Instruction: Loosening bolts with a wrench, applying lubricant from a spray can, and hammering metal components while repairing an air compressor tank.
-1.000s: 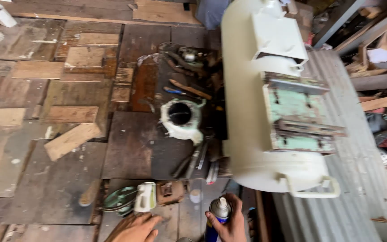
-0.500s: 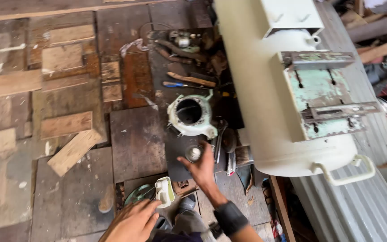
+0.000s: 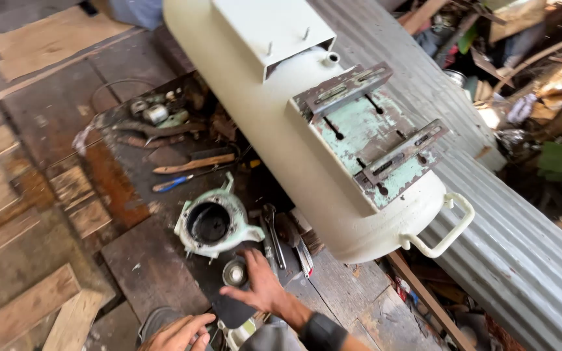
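Reaching out low over the dark rusty metal sheet [image 3: 131, 195] on the wooden plank floor [image 3: 27, 195], the right hand [image 3: 261, 286] with the black wristband sits palm-down near the sheet's near edge. Its fingers [image 3: 250, 259] lie loosely together and fairly flat, not pinching anything as far as I can see. Just beside them is a small round silver metal part [image 3: 234, 273]; touching or only very close, I can't tell.

Compared with half a second ago, that hand is a bit back from the pale green round cast housing [image 3: 213, 224], and the little round part now lies on the sheet just clear of the housing's near side. So it looks set down rather than held.

The left hand [image 3: 180, 333] is at the bottom edge of view, fingers curled, and I can't tell if it grips something.

A steel wrench [image 3: 271, 234] lies just right of the housing, a blue-handled screwdriver [image 3: 170, 184] and a wooden-handled tool [image 3: 193, 162] farther back. The big cream cylindrical tank [image 3: 307, 130] runs along the sheet's right side.
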